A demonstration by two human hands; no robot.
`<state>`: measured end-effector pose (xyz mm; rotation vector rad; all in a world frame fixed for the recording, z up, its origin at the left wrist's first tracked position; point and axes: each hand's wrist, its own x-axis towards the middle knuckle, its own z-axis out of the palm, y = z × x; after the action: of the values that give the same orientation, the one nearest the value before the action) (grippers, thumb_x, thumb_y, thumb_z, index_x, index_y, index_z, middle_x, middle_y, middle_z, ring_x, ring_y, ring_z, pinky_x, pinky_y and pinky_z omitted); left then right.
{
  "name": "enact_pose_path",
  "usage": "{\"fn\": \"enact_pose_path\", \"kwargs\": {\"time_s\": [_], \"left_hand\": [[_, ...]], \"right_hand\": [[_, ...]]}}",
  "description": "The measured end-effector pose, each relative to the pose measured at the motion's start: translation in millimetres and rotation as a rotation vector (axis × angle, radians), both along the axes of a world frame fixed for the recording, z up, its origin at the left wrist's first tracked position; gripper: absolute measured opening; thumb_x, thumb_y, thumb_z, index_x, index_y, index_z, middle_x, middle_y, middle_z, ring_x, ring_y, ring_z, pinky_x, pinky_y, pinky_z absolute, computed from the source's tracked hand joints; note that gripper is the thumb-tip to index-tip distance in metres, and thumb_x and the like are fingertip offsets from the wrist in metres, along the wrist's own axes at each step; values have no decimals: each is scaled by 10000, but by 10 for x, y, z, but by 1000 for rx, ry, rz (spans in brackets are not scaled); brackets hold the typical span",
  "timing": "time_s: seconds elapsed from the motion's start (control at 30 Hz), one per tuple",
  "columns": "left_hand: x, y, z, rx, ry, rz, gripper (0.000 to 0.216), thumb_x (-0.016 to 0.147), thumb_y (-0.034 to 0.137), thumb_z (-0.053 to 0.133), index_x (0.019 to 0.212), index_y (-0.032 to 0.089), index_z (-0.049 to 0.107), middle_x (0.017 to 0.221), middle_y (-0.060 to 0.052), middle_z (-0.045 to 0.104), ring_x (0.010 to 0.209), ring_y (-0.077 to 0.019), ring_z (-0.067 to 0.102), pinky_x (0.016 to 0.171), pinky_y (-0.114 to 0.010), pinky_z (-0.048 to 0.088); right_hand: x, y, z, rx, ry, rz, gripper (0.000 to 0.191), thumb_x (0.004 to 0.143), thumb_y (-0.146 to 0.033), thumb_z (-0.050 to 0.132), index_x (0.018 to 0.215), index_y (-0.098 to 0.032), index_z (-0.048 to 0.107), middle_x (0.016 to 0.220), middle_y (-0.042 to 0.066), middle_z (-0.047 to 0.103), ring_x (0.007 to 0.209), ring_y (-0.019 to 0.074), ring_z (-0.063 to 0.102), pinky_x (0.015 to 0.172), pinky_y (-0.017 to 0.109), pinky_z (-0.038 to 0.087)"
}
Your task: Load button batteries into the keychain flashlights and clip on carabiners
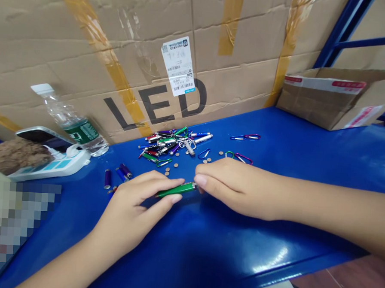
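Between the thumb and fingers of my left hand [141, 201] lies a small green metal flashlight [179, 189], pointing to the right. My right hand [225, 182] is closed in a pinch at the flashlight's silver end; its fingertips hide what is at the tip. Beyond my hands is a pile of small keychain flashlights [166, 142] in green, purple, red, black and silver. Several button cells [176, 165] are scattered in front of the pile. Loose carabiner clips, including a blue one [204, 153] and a red one [243, 158], lie near my right hand.
Purple and blue tubes [107, 179] lie left of my left hand on the blue table [323, 168]. A water bottle [80, 129], a phone [47, 137] and a white power strip [64, 163] are at back left. A large carton [248, 69] stands behind; an open box [317, 101] sits right.
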<state>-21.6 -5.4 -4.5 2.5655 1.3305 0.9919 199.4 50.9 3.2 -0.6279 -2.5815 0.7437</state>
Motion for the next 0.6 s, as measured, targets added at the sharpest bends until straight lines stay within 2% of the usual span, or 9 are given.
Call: {"fn": "enact_pose_path", "kwargs": {"time_s": [0.1, 0.2, 0.27, 0.37, 0.43, 0.5, 0.6], "left_hand": [[-14, 7, 1, -23, -22, 14, 178, 862, 233, 656, 1023, 256, 728, 865, 16, 715, 730, -96, 661, 674, -178, 527], [-26, 9, -27, 27, 10, -9, 173, 875, 221, 639, 1027, 238, 721, 862, 5, 721, 737, -104, 668, 675, -190, 528], [-35, -3, -42, 122, 63, -18, 178, 885, 198, 625, 1041, 225, 706, 875, -4, 725, 749, -108, 672, 681, -202, 522], [-47, -37, -27, 322, 158, -37, 209, 877, 134, 624, 1056, 226, 682, 905, -8, 734, 777, -115, 677, 711, -233, 510], [-49, -58, -1, 412, 201, -48, 232, 871, 108, 623, 1058, 236, 674, 905, -4, 738, 782, -119, 678, 724, -249, 502], [-44, -68, 19, 424, 226, -33, 215, 880, 127, 617, 1054, 238, 676, 900, -4, 737, 775, -121, 677, 724, -253, 499], [-33, -64, 15, 339, 224, 26, 185, 897, 191, 606, 1059, 235, 685, 897, -3, 728, 760, -116, 672, 709, -235, 501]], "right_hand": [[7, 16, 21, 66, -45, 30, 326, 985, -289, 304, 734, -184, 485, 672, 14, 533, 609, 138, 470, 645, 290, 356], [-7, -6, 12, -46, -41, 42, 320, 973, -280, 327, 720, -183, 498, 642, 7, 536, 596, 132, 489, 631, 277, 375], [-25, -37, 5, -278, -13, 31, 363, 983, -304, 307, 701, -183, 501, 591, -9, 520, 551, 115, 486, 594, 254, 389], [-61, -80, 15, -739, 29, 37, 426, 998, -337, 244, 683, -182, 485, 504, -38, 476, 418, 83, 410, 474, 219, 360], [-83, -96, 33, -932, 63, 60, 436, 999, -330, 214, 674, -184, 465, 464, -50, 450, 357, 72, 349, 413, 209, 314], [-98, -102, 48, -982, 80, 55, 441, 1000, -320, 201, 667, -184, 456, 451, -49, 445, 342, 72, 338, 397, 207, 300], [-96, -93, 45, -858, 41, -9, 476, 1007, -379, 191, 679, -179, 472, 489, -33, 469, 381, 83, 384, 433, 221, 339]]}}
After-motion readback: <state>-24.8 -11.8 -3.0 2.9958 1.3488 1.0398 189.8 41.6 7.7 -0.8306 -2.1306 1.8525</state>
